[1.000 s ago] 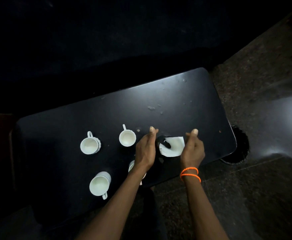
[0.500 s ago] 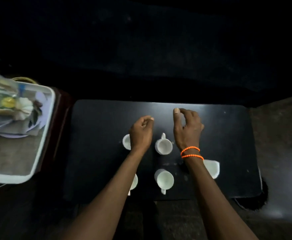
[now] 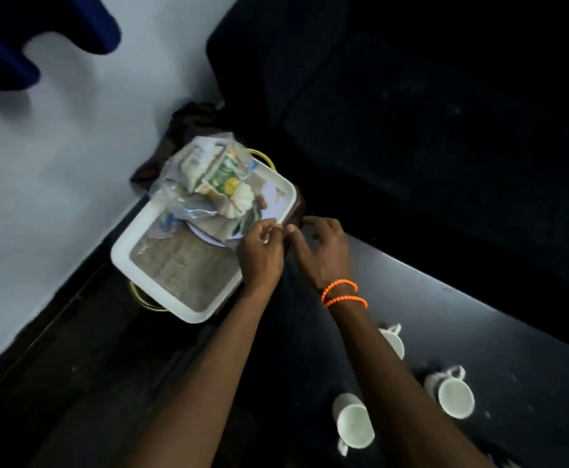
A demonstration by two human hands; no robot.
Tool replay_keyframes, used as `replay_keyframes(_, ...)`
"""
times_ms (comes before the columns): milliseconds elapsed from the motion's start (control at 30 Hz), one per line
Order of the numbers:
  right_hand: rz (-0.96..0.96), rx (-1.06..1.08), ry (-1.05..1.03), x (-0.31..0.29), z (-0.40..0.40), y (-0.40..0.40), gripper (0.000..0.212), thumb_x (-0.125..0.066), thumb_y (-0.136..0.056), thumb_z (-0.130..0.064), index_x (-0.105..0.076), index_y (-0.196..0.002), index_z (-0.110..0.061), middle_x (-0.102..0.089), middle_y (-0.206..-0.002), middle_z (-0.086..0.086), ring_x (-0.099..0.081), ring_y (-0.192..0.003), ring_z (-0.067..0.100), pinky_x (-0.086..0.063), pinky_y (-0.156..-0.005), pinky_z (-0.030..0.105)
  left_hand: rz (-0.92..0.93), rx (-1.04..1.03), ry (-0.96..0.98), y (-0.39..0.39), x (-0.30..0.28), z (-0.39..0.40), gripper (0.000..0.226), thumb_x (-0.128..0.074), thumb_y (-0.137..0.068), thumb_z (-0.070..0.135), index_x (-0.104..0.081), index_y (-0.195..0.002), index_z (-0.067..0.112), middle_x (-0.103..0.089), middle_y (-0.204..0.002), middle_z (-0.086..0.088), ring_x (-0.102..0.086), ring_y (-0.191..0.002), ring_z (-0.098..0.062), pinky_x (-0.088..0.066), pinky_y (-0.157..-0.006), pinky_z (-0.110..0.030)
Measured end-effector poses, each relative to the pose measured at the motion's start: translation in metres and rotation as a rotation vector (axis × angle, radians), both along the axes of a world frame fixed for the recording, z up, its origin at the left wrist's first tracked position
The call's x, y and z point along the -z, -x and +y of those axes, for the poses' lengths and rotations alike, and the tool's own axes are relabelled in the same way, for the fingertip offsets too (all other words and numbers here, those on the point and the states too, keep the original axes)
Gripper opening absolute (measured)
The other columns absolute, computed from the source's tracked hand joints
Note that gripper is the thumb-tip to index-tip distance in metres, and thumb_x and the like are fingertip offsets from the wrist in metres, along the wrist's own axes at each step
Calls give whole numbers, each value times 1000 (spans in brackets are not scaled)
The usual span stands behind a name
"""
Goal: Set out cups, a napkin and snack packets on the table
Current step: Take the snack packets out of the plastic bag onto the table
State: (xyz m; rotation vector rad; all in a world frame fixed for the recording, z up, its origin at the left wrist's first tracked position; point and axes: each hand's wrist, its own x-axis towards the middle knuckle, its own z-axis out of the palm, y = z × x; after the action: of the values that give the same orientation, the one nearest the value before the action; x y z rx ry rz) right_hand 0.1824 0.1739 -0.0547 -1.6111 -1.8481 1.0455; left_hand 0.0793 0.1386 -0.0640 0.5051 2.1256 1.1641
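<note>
Both hands are reaching over to the white tray (image 3: 161, 265) at the end of the dark table (image 3: 445, 315), and this looks like the snack packet step getting under way. The left hand (image 3: 259, 255) is hovering at the tray's near edge with fingers curled and thumb close to the fingertips; whether it is pinching the clear plastic there is hard to tell through the blur. The right hand (image 3: 323, 251), the one with the orange bracelets (image 3: 342, 293), is spreading loosely just beside it, fingers apart and holding nothing. The snack packets (image 3: 208, 177) are sitting in a crinkly see-through bag piled on the far part of the tray, not yet on the table. Three cups (image 3: 453, 396) are showing on the table behind the forearms; the napkin is out of sight. To do this well, the person is probably going to want one hand steadying the bag or tray while the other is drawing a packet out, because the pile is leaning and loose plastic slips easily. Lifting straight up before swinging across should help keep the load from spilling, and the returning arms will need to be clearing those cups.
</note>
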Motion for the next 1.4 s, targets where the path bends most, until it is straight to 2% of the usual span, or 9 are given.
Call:
replay_keyframes(200, -48, -258, -18, 2, 40, 110, 64, -72, -88, -40, -54, -143, -13, -45, -149, 15, -51, -133, 33, -45, -108, 39, 367, -227, -59, 110, -14, 15, 29, -63, -92, 12, -73, -118, 7, -67, -122, -18, -61, -115, -33, -48, -99, -38)
replay_keyframes(367, -293, -487, -229, 9, 75, 171, 78, -61, -88, -54, -34, -157, -30, -18, -169, 8, -24, -152, 35, -40, -111, 53, 640, 48, 198, 195, -19, 50, 47, -54, -97, 40, -62, -141, 23, -56, -147, -6, -46, -134, -33, -36, -109, -44)
replay_keyframes(533, -322, -467, -108, 29, 57, 169, 63, -47, -97, -58, -38, -154, -36, -11, -172, -2, -11, -158, 28, -35, -116, 56, 536, 263, 438, 239, -6, 69, 60, -31, -107, 55, -66, -132, 13, -55, -150, -17, -43, -140, -40, -32, -114, -52)
replay_keyframes(767, 9, -270, 0, 37, 14, 117, 41, -60, -97, -49, -65, -125, -20, -36, -162, 4, -36, -148, 22, -39, -112, 35, 267, 212, 259, 239, -6, 64, 70, -29, -109, 55, -73, -117, 1, -70, -125, -31, -64, -122, -43, -47, -108, -49)
replay_keyframes(933, 200, 70, 184, 31, 1, 97, 38, -53, -100, -51, -69, -92, -18, -63, -110, 3, -62, -106, 19, -52, -82, 31, 76, 176, 404, 244, -3, 62, 74, -42, -96, 73, -76, -108, 9, -73, -121, -24, -70, -112, -40, -55, -100, -50)
replay_keyframes(1000, 254, 146, 312, 28, 2, 100, 47, -47, -98, -62, -66, -88, -21, -68, -99, 3, -66, -95, 20, -52, -78, 34, 8, 242, 478, 245, 4, 58, 76, -62, -88, 71, -72, -125, 5, -73, -125, -18, -71, -113, -37, -57, -102, -47)
replay_keyframes(1100, 457, 271, 639, 24, 14, 109, 64, -46, -84, -79, -66, -111, -25, -68, -124, 6, -66, -114, 27, -54, -99, 52, -470, 363, 337, 241, 10, 51, 69, -76, -86, 56, -69, -131, 4, -71, -131, -20, -68, -122, -41, -50, -112, -55)
replay_keyframes(1200, 725, 303, 841, 17, 29, 118, 68, -45, -86, -79, -66, -128, -31, -72, -127, 2, -67, -118, 27, -50, -107, 53, -791, 522, 231, 223, 1, 45, 58, -81, -83, 51, -75, -123, 10, -75, -123, -19, -75, -108, -34, -60, -94, -47)
replay_keyframes(1400, 1130, 353, 943, 9, 33, 106, 67, -49, -96, -65, -66, -134, -12, -66, -136, 17, -68, -119, 31, -51, -107, 52, -466, 477, 57, 159, -34, 44, 54, -91, -69, 51, -74, -115, 29, -81, -112, -3, -79, -100, -23, -61, -91, -41)
